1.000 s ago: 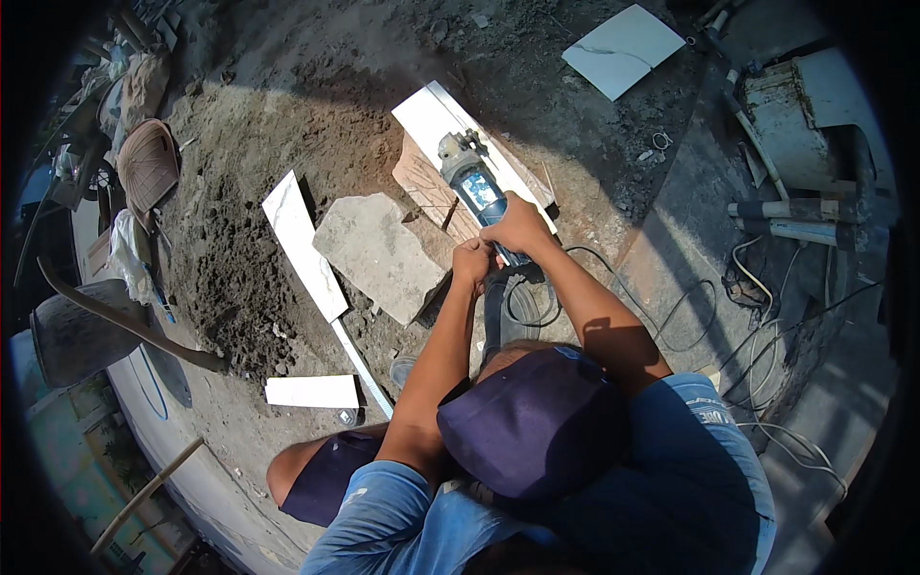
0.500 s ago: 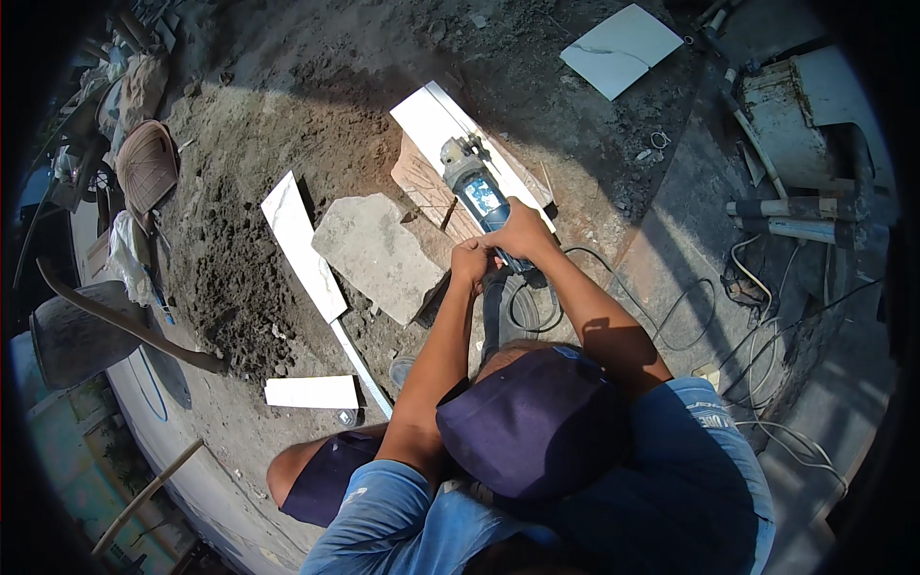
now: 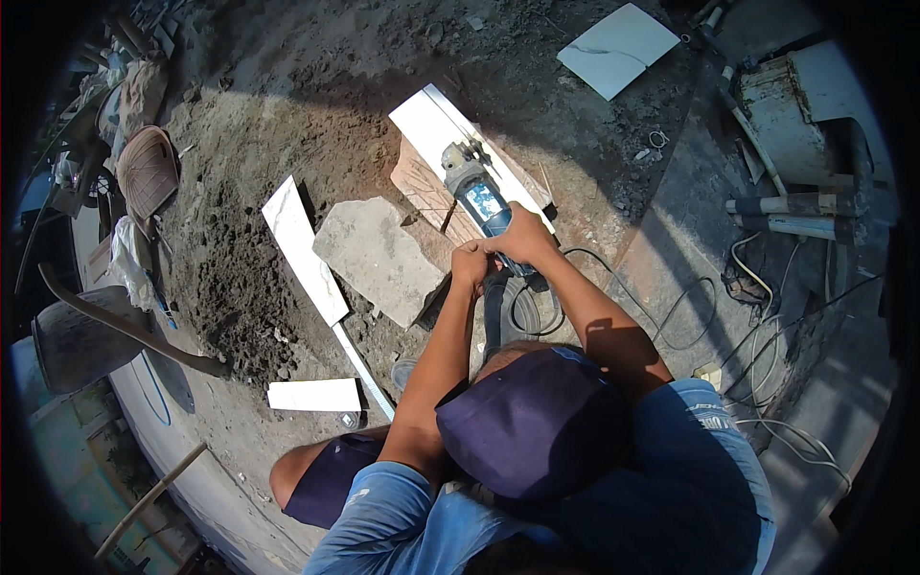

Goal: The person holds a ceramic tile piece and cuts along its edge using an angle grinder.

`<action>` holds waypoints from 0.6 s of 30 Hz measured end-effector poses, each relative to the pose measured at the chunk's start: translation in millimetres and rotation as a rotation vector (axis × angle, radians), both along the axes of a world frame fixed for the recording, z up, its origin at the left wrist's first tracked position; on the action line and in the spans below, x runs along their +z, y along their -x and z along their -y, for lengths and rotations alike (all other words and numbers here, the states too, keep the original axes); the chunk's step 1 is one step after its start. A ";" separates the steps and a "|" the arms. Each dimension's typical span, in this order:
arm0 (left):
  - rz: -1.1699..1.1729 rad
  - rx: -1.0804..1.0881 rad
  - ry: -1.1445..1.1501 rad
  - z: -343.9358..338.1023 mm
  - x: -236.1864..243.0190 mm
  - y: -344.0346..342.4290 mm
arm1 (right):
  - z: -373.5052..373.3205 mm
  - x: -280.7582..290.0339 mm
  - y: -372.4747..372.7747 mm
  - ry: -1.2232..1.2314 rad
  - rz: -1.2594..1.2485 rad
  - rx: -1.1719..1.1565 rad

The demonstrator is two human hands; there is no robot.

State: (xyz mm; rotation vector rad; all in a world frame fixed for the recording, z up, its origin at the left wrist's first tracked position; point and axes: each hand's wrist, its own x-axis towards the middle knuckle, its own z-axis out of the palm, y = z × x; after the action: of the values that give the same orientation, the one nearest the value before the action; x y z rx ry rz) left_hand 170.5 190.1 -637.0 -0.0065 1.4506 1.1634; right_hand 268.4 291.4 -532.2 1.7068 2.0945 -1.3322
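My right grip (image 3: 522, 235) is wrapped round the body of the grinder (image 3: 484, 197). My left grip (image 3: 470, 265) is curled up by the tool's rear end, close against the right; can't tell if it's clamped on the body or just touching. Grinder slants up and left, head over the white tile (image 3: 422, 113); disc contact too small to tell. Tile lies on a brown slab (image 3: 416, 178), a line running lengthwise down it. Pale stone (image 3: 377, 259) just left of the slab, a long offcut (image 3: 302, 244) beside it, narrow strip (image 3: 362, 369) below that, short offcut (image 3: 314, 395) nearer my knee (image 3: 289, 472). Another tile, the veined one (image 3: 619, 50), upper right, well apart. Black cable (image 3: 613, 273) loops on the ground to the right.
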 end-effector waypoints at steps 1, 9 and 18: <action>0.000 0.002 -0.006 -0.8 -0.5 -0.9 | 0.3 -1.5 -1.6 -0.021 0.003 -0.002; -0.018 -0.021 -0.030 2.5 0.0 3.8 | 4.6 14.0 -5.1 0.055 0.011 -0.011; -0.036 -0.047 -0.043 0.6 1.0 0.3 | 9.6 13.7 -15.3 0.076 0.011 -0.011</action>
State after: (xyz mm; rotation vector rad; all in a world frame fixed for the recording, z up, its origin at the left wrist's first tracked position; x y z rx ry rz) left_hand 170.2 189.5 -636.0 0.0777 1.4494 1.1615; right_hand 283.7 281.8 -518.6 1.6944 2.0046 -1.3828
